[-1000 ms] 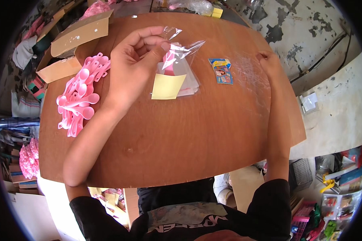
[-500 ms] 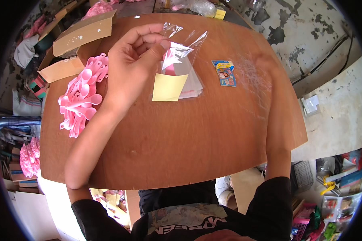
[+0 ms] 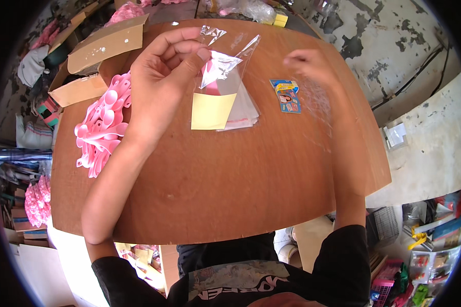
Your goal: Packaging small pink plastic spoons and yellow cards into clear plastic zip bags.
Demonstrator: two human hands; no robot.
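Observation:
My left hand (image 3: pixel 166 64) pinches the top of a clear plastic bag (image 3: pixel 241 56) between thumb and fingers. A yellow card (image 3: pixel 213 111) shows in the bag's lower part, with something pink above it, partly hidden by glare. Beneath the bag lies a stack of clear plastic bags (image 3: pixel 247 113). My right hand (image 3: pixel 312 65) hangs over the table to the right, away from the bag. Its fingers are bent and smeared by motion, so whether they hold anything is unclear. Nearest to it are a small blue printed card (image 3: pixel 288 100) and a tangle of thin clear strips (image 3: pixel 317 102).
Pink measuring spoons (image 3: pixel 100 128) lie heaped on the wooden table (image 3: pixel 230 189) beside my left forearm. An open cardboard box (image 3: pixel 79 87) stands behind them. A stained wall (image 3: pixel 353 30) rises at the far right. Mixed packaged goods (image 3: pixel 435 230) sit below on the right.
My right hand has moved left and up, from over the clear strips toward the bag. My left hand and the bag have shifted slightly left.

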